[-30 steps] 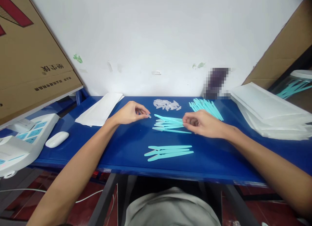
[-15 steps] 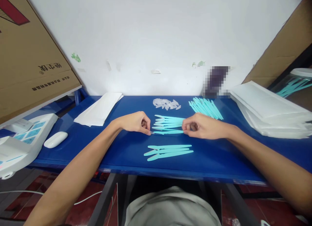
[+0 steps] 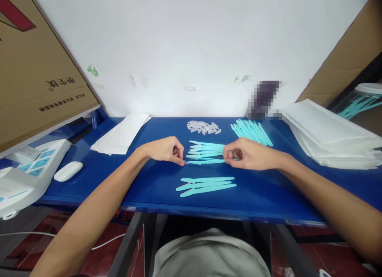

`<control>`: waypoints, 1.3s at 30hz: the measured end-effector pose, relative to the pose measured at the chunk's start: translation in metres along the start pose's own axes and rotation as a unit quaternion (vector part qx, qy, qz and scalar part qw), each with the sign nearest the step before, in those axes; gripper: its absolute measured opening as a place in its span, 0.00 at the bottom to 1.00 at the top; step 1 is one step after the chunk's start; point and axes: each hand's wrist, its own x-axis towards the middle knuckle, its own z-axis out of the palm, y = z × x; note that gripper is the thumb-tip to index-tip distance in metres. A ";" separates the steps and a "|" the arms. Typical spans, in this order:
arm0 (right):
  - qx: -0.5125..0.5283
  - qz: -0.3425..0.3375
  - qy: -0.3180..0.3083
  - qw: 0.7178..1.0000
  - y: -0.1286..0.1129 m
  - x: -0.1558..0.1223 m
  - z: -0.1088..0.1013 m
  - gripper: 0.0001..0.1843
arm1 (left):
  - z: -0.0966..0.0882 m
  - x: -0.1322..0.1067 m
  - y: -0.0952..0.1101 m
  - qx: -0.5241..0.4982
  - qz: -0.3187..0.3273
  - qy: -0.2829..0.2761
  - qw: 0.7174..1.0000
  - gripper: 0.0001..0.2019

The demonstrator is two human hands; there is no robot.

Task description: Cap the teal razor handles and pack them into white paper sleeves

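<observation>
My left hand is pinched closed on a small clear cap at the tip of a teal plastic stick. My right hand is closed on the other end of that same stick, just above the blue table. Behind the stick lies a small stack of teal sticks. Three more teal sticks lie side by side nearer to me. A heap of clear caps sits further back, and a larger pile of teal sticks lies to its right.
White paper sleeves lie at the back left, and a tall stack of white bags at the right. A white mouse and a white machine with blue keys sit at the left. Cardboard boxes lean on both sides.
My left hand came down and to the right with the clear cap to the tip of the stick. My right hand lowered one stick from the stack; both hands have held still since.
</observation>
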 end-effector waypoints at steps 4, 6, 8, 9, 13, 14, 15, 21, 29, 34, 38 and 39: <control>0.007 -0.001 0.001 1.000 -0.001 0.000 0.001 0.05 | -0.001 0.000 -0.002 0.002 0.009 -0.006 1.000 0.17; 0.012 -0.001 0.005 1.000 -0.001 0.000 0.001 0.05 | -0.001 0.000 -0.002 0.002 0.012 -0.008 1.000 0.17; 0.016 -0.001 0.012 1.000 -0.002 0.000 0.000 0.05 | -0.001 0.000 -0.003 0.004 0.010 -0.009 1.000 0.16; 0.017 -0.001 0.013 1.000 -0.002 0.000 0.000 0.05 | -0.002 0.000 -0.003 0.005 0.009 -0.010 1.000 0.16; 0.017 -0.005 0.006 1.000 -0.002 0.000 0.001 0.05 | -0.002 0.000 -0.002 0.018 0.004 -0.006 1.000 0.16; 0.014 -0.007 0.003 1.000 -0.003 0.000 0.002 0.05 | -0.002 0.000 -0.002 0.020 0.001 -0.005 1.000 0.17; 0.012 -0.010 0.002 1.000 -0.003 0.001 0.003 0.05 | -0.002 0.000 -0.002 0.022 -0.001 -0.004 1.000 0.17; 0.012 -0.012 0.006 1.000 -0.004 0.001 0.005 0.05 | -0.002 0.000 -0.002 0.021 0.000 -0.007 1.000 0.17; 0.009 -0.009 0.012 1.000 -0.006 0.001 0.003 0.05 | -0.002 0.000 -0.002 0.028 -0.005 0.000 1.000 0.17; -0.003 -0.039 0.035 0.999 -0.011 0.006 0.015 0.09 | 0.004 0.004 0.004 0.020 0.014 0.014 1.000 0.17; -0.029 -0.065 0.032 0.997 -0.014 0.006 0.019 0.12 | 0.009 0.007 0.009 0.032 0.039 0.046 0.998 0.16; -0.048 -0.063 0.034 0.996 -0.014 0.005 0.018 0.12 | 0.010 0.008 0.009 0.036 0.042 0.053 0.997 0.17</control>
